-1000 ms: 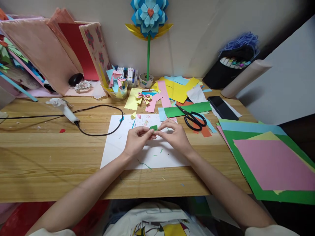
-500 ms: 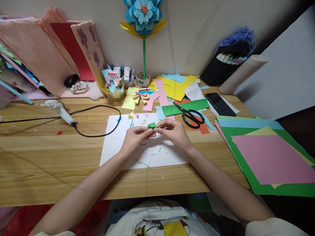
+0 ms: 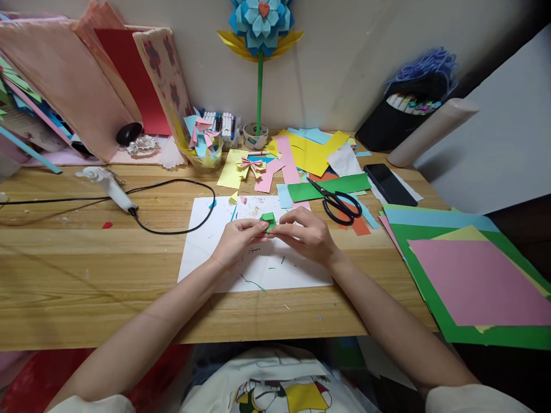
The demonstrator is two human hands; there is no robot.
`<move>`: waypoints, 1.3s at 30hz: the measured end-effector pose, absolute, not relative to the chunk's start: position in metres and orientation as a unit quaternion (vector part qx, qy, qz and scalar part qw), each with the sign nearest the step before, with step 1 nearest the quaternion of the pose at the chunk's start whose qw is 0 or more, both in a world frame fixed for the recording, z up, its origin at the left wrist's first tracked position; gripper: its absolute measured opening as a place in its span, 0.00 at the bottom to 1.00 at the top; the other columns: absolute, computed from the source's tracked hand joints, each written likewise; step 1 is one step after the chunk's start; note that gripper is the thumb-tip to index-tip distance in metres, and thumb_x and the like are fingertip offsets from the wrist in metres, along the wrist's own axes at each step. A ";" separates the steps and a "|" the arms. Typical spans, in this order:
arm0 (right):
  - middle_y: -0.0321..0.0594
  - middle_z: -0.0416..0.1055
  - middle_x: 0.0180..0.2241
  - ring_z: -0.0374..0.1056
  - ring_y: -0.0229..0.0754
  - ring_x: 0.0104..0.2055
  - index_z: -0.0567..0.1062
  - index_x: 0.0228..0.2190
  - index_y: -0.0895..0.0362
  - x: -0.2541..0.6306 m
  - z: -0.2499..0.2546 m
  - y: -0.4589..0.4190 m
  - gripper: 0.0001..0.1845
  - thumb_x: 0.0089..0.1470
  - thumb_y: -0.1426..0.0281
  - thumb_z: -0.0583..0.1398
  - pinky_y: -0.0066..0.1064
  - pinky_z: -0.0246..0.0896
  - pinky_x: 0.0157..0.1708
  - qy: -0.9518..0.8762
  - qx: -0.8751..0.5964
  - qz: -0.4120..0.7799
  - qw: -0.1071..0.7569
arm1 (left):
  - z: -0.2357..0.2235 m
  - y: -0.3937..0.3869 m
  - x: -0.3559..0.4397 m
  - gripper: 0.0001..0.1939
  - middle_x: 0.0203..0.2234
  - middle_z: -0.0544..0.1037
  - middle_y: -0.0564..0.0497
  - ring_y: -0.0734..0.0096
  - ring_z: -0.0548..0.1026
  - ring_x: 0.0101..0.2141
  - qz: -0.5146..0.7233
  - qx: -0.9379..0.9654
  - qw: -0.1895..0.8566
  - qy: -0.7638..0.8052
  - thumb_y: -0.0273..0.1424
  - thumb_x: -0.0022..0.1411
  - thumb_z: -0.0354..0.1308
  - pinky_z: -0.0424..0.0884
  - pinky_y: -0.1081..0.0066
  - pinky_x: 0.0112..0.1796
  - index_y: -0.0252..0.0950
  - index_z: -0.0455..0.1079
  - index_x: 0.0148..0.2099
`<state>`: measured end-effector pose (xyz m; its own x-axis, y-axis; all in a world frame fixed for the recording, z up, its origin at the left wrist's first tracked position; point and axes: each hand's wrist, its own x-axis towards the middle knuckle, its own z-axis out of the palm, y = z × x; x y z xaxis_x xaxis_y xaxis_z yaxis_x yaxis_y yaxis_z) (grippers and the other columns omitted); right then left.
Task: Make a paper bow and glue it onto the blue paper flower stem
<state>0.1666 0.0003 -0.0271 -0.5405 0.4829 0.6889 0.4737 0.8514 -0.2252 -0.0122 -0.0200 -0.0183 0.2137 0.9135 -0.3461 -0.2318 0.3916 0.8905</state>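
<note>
Nearest you is the bare wooden tabletop [image 3: 129, 304], then the white sheet [image 3: 198, 258] with thin green paper slivers [image 3: 253, 283] on it. Over that sheet, your left hand [image 3: 236, 240] pinches the small folded green paper piece [image 3: 269, 218] narrowly between thumb and fingers. The piece sits at your left fingertips, between your hands, its folded part rising on the far side. Your right hand [image 3: 307, 235] has its fingers drawn close at the piece's right, lower edge; whether they grip or merely touch, you cannot tell here. Neither hand is clearly nearer, and the piece is too small to show a long axis. Farther off, right of it, black-handled scissors [image 3: 328, 197] lie across a green paper strip [image 3: 353, 184].
</note>
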 end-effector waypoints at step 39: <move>0.38 0.73 0.22 0.65 0.34 0.23 0.74 0.23 0.59 0.161 -0.020 -0.001 0.11 0.38 0.63 0.66 0.26 0.58 0.23 -0.507 -0.491 0.616 0.350 | -0.024 -0.022 -0.004 0.14 0.27 0.79 0.47 0.69 0.76 0.31 0.420 0.404 0.646 0.493 0.38 0.44 0.65 0.69 0.68 0.39 0.32 0.75 0.30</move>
<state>0.1608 -0.0005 -0.0199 -0.2727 0.9292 -0.2493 0.0662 -0.2404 -0.9684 -0.0040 -0.0224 -0.0236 0.1605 0.9408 -0.2986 -0.1437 0.3216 0.9359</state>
